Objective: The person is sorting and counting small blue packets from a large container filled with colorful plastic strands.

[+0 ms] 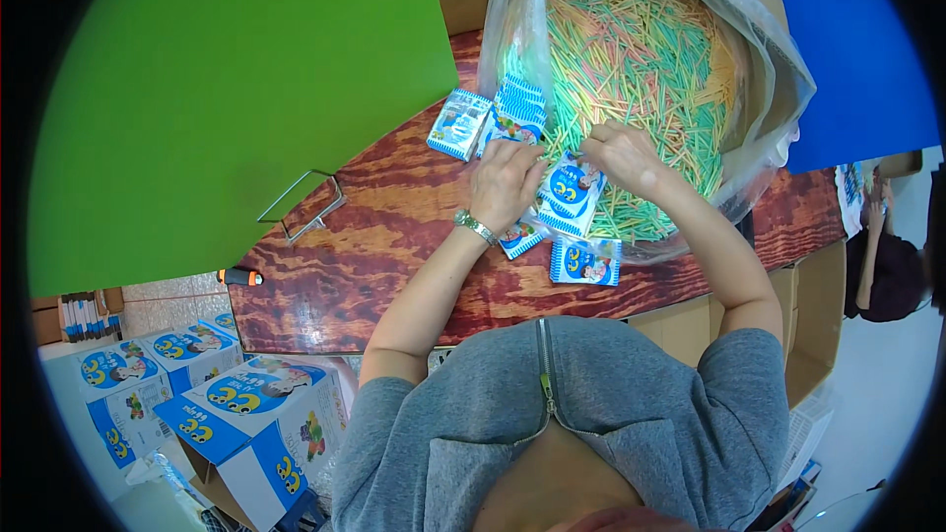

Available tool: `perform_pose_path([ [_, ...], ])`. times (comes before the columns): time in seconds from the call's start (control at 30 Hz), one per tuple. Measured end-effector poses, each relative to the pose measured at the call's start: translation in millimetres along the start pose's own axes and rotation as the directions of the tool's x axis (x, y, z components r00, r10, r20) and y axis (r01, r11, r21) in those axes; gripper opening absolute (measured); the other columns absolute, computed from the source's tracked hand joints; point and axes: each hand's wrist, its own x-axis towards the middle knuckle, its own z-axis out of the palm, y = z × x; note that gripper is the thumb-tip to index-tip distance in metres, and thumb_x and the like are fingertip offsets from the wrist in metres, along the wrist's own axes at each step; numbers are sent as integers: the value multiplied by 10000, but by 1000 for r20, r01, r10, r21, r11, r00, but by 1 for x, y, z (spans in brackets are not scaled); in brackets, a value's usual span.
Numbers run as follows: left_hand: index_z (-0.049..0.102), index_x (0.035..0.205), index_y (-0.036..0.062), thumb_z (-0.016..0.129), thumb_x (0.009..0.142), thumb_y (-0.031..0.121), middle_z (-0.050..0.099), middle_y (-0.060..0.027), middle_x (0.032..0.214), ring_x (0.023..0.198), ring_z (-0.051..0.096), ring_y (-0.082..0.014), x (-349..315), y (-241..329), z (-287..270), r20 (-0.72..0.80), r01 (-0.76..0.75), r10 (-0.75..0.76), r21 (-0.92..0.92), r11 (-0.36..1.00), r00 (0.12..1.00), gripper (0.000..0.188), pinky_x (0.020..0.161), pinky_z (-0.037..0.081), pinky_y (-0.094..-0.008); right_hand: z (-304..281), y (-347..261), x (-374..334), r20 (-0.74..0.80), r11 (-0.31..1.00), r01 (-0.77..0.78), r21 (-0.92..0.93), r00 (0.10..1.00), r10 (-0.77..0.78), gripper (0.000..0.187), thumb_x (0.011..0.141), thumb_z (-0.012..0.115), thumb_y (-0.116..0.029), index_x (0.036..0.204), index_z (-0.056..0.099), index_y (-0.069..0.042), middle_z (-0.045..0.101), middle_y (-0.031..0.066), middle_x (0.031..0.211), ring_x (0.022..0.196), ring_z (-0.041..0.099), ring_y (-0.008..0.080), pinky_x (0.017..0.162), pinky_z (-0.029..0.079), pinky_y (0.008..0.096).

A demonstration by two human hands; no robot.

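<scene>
A small blue and white packet [570,195] lies against the near edge of a large heap of thin pastel sticks [641,69]. My left hand [506,182], with a watch on its wrist, pinches the packet's upper left edge. The fingers of my right hand [623,156] are closed at its upper right edge, their tips partly hidden. Some sticks show between my hands at the packet's top. More such packets lie around: a stack [517,108] beyond my left hand, a packet [460,124] left of it, and another packet [585,262] nearer me.
The sticks fill a clear plastic liner [724,199] inside a cardboard box. A green panel [236,99] and a blue panel [852,49] flank the reddish wooden table [384,227]. On it are a wire stand [313,212] and an orange-black tool [241,277]. Printed cartons [251,414] stand lower left; another person [887,256] sits far right.
</scene>
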Motion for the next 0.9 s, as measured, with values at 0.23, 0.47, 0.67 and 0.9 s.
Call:
perform_pose_path([
  [0.23, 692, 990, 17, 672, 862, 169, 667, -126, 877, 895, 604, -326, 15, 15, 6, 91, 23, -12, -116, 993, 996, 200, 757, 471, -419, -52, -6, 6, -269, 971, 230, 59, 941, -207, 126, 852, 650, -164, 948, 667, -85, 661, 100, 856, 826, 646, 268, 710, 518, 392],
  [0.47, 685, 801, 0, 728, 880, 192, 637, 42, 727, 652, 491, -12, 38, 8, 6, 343, 421, -271, -512, 749, 899, 213, 561, 402, -215, -77, -4, 23, -53, 783, -18, 622, 996, 65, 120, 871, 665, -69, 962, 626, 0, 650, 85, 833, 782, 630, 142, 676, 495, 302],
  [0.67, 521, 718, 83, 832, 750, 94, 541, 68, 662, 598, 435, -4, 52, 4, 2, 196, 400, -363, -630, 665, 911, 313, 517, 346, -189, -86, 10, 52, -65, 582, 132, 803, 989, -135, 262, 871, 670, -88, 1118, 599, -36, 658, 45, 976, 850, 628, 145, 773, 511, 295],
  [0.9, 551, 745, 54, 859, 732, 187, 580, 32, 693, 604, 488, -32, 56, 5, -8, 140, 407, -405, -578, 707, 903, 336, 536, 412, -202, -91, 162, 177, -201, 916, -147, 373, 951, 234, 273, 926, 593, -209, 1124, 639, -26, 676, 85, 995, 940, 631, 183, 842, 502, 350],
])
